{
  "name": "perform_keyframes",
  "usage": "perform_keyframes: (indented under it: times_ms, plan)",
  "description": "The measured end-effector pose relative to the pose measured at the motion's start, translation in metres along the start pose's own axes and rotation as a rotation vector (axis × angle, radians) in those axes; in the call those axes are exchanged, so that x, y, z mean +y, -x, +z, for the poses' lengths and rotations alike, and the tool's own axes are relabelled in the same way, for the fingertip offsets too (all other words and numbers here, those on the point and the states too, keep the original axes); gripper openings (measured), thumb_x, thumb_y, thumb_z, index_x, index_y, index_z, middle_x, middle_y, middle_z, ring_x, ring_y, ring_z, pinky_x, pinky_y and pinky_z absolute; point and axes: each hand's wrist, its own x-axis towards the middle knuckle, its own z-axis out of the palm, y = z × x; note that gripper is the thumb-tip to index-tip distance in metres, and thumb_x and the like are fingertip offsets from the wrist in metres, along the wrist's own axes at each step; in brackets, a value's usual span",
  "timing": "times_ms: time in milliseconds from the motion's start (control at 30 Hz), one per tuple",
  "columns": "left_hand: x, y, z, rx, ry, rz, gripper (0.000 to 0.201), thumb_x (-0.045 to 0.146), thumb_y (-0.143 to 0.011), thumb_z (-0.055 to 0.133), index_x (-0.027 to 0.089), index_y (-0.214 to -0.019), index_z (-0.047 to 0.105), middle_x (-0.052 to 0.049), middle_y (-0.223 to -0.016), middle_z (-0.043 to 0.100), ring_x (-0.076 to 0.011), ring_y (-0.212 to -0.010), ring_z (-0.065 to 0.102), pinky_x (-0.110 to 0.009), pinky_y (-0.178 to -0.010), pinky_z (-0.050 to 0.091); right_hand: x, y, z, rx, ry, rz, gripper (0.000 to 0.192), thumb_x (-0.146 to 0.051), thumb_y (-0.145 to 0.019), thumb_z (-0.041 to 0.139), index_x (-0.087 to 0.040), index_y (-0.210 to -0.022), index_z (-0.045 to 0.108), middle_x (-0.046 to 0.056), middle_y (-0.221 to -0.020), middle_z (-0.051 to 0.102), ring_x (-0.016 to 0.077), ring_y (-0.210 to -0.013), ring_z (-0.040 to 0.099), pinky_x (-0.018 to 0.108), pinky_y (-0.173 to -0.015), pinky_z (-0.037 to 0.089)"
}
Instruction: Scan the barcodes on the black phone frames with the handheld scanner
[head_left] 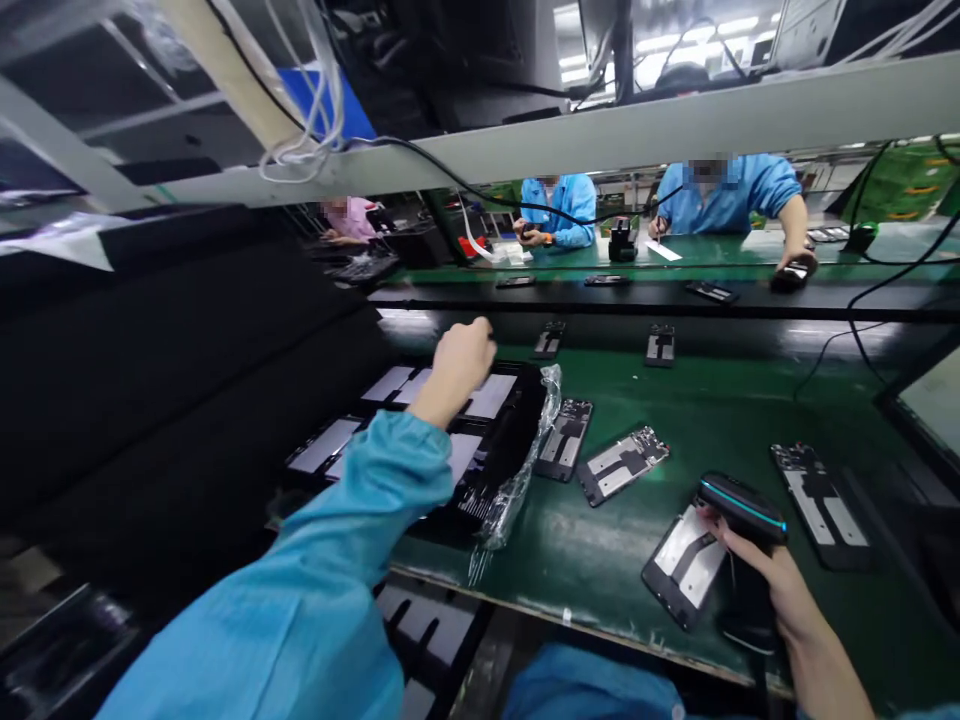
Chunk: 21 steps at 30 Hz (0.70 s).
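My left hand (461, 362) reaches forward over a black tray (517, 420) of phone frames with pale panels, fingers curled down at the tray's far edge; whether it grips a part I cannot tell. My right hand (772, 585) holds a black handheld scanner (742, 505) with a teal stripe, just above a phone frame (686, 565) lying near the front edge of the green belt (720, 420). Two more phone frames (621, 462) lie between the tray and the scanner.
Clear plastic wrap (525, 470) hangs off the tray's right side. Another frame (821, 505) lies at right, and smaller ones (660, 345) farther back. Across the line sit several people in blue coats (731, 195). A stack of trays (435, 630) sits below the front edge.
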Motion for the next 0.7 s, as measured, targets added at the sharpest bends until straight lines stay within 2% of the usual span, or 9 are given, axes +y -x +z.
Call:
perform_keyframes:
  times_ms: [67, 100, 167, 233, 300, 367, 533, 633, 700]
  plan:
    - [0.046, 0.031, 0.018, 0.029, 0.147, 0.104, 0.027, 0.024, -0.093, 0.049, 0.015, -0.118, 0.058, -0.007, -0.105, 0.069, -0.0187, -0.095, 0.063, -0.034, -0.091, 0.046, 0.0, 0.001, 0.001, -0.022, 0.118, -0.037, 0.042, -0.042, -0.069, 0.079, -0.025, -0.107, 0.071, 0.005, -0.115, 0.072, 0.0323, -0.124, 0.055, 0.05, -0.116, 0.031]
    - [0.07, 0.047, 0.033, 0.008, 0.246, 0.179, 0.025, 0.021, -0.093, 0.049, 0.018, -0.116, 0.059, -0.005, -0.108, 0.069, -0.0151, -0.094, 0.063, -0.028, -0.088, 0.047, -0.001, 0.001, 0.004, -0.012, 0.187, -0.051, 0.043, -0.043, -0.067, 0.08, -0.025, -0.106, 0.071, 0.005, -0.114, 0.072, 0.0329, -0.122, 0.055, 0.051, -0.114, 0.033]
    - [0.112, 0.078, 0.069, -0.046, 0.355, 0.241, 0.019, 0.023, -0.089, 0.058, 0.021, -0.107, 0.064, 0.0, -0.089, 0.072, -0.0115, -0.077, 0.065, -0.021, -0.073, 0.048, -0.006, 0.003, 0.01, 0.009, 0.315, -0.064, 0.043, -0.046, -0.064, 0.081, -0.024, -0.1, 0.071, 0.006, -0.108, 0.073, 0.0347, -0.115, 0.059, 0.053, -0.11, 0.036]
    - [0.137, 0.1, 0.101, -0.089, 0.526, 0.24, 0.021, 0.022, -0.087, 0.061, 0.018, -0.107, 0.065, 0.001, -0.074, 0.07, -0.0119, -0.066, 0.063, -0.021, -0.064, 0.046, -0.012, 0.005, 0.017, 0.006, 0.39, -0.086, 0.043, -0.049, -0.063, 0.08, -0.022, -0.096, 0.072, 0.007, -0.104, 0.074, 0.0356, -0.109, 0.061, 0.053, -0.105, 0.04]
    - [0.145, 0.111, 0.122, -0.116, 0.685, 0.195, 0.022, 0.021, -0.086, 0.061, 0.016, -0.107, 0.065, 0.001, -0.067, 0.066, -0.0124, -0.061, 0.06, -0.022, -0.06, 0.044, -0.016, 0.008, 0.023, 0.006, 0.418, -0.12, 0.044, -0.051, -0.064, 0.078, -0.02, -0.095, 0.072, 0.007, -0.102, 0.074, 0.0356, -0.106, 0.062, 0.052, -0.101, 0.043]
    - [0.141, 0.114, 0.132, -0.132, 0.768, 0.154, 0.022, 0.02, -0.085, 0.06, 0.015, -0.106, 0.065, 0.002, -0.064, 0.064, -0.0122, -0.059, 0.058, -0.022, -0.059, 0.042, -0.018, 0.01, 0.025, 0.011, 0.423, -0.129, 0.046, -0.05, -0.065, 0.078, -0.02, -0.099, 0.072, 0.007, -0.103, 0.074, 0.035, -0.104, 0.063, 0.05, -0.098, 0.045]
    - [0.134, 0.105, 0.133, -0.158, 0.794, 0.161, 0.028, 0.021, -0.085, 0.059, 0.015, -0.112, 0.063, 0.003, -0.059, 0.058, -0.0129, -0.057, 0.055, -0.024, -0.059, 0.04, -0.015, 0.011, 0.026, -0.037, 0.403, -0.124, 0.048, -0.046, -0.069, 0.077, -0.021, -0.109, 0.069, 0.008, -0.111, 0.072, 0.0335, -0.108, 0.061, 0.05, -0.101, 0.043]
    - [0.134, 0.104, 0.136, -0.185, 0.843, 0.15, 0.034, 0.021, -0.084, 0.059, 0.015, -0.118, 0.06, 0.003, -0.059, 0.057, -0.0138, -0.058, 0.055, -0.025, -0.06, 0.041, -0.012, 0.006, 0.019, -0.007, 0.346, -0.112, 0.047, -0.044, -0.066, 0.08, -0.02, -0.106, 0.07, 0.009, -0.109, 0.073, 0.0346, -0.109, 0.061, 0.055, -0.106, 0.038]
    - [0.135, 0.112, 0.143, -0.274, 0.962, 0.118, 0.03, 0.021, -0.083, 0.06, 0.015, -0.112, 0.062, 0.0, -0.064, 0.062, -0.0147, -0.062, 0.058, -0.025, -0.06, 0.043, -0.013, 0.002, 0.01, -0.008, 0.256, -0.107, 0.043, -0.045, -0.067, 0.079, -0.02, -0.102, 0.071, 0.009, -0.11, 0.073, 0.0342, -0.111, 0.061, 0.055, -0.108, 0.037]
